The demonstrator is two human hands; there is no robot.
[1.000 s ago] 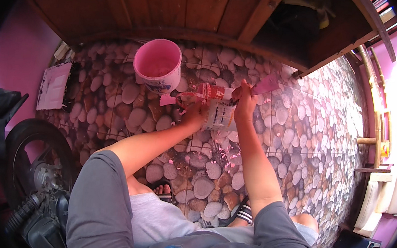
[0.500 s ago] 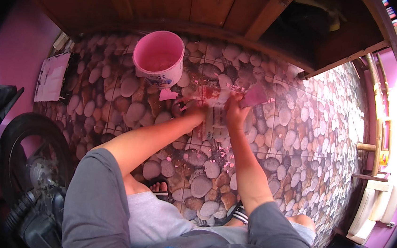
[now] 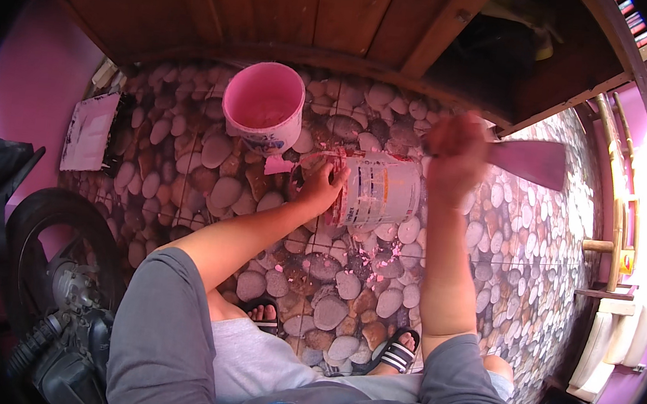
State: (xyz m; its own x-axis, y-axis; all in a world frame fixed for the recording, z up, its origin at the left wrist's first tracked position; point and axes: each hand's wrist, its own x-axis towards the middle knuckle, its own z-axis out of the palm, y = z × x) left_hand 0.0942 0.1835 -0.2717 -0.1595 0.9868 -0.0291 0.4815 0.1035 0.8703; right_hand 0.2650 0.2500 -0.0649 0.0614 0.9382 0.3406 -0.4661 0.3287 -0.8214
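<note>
1. On the pebble-patterned floor (image 3: 510, 311), just ahead of the person, a pale tub (image 3: 382, 192) lies on its side, its pink-smeared end toward the left.
2. At that end, the left hand (image 3: 319, 190) has its fingers closed around the edge. A round tub lying like that would roll easily, so I take this hold as a steadying one. How far the fingers reach inside, I can't tell.
3. Past the tub's other end, the right hand (image 3: 459, 152) is blurred, but its fingers look clenched on the handle of a scraper (image 3: 531, 163). The wide blade points right, away from the tub and apart from it.
4. Beyond the left hand stands an upright bucket (image 3: 290, 131), pink inside, its mouth facing up. It sits near enough to crowd that side.
5. Between the tub and the sandals (image 3: 398, 355), pink flakes (image 3: 396, 250) are scattered over the tiles.
6. Along the far side, a wooden cabinet (image 3: 340, 15) sets a hard edge. The widest room for an arm seems to be on the right, where floor runs toward the bamboo ladder (image 3: 611, 181).
</note>
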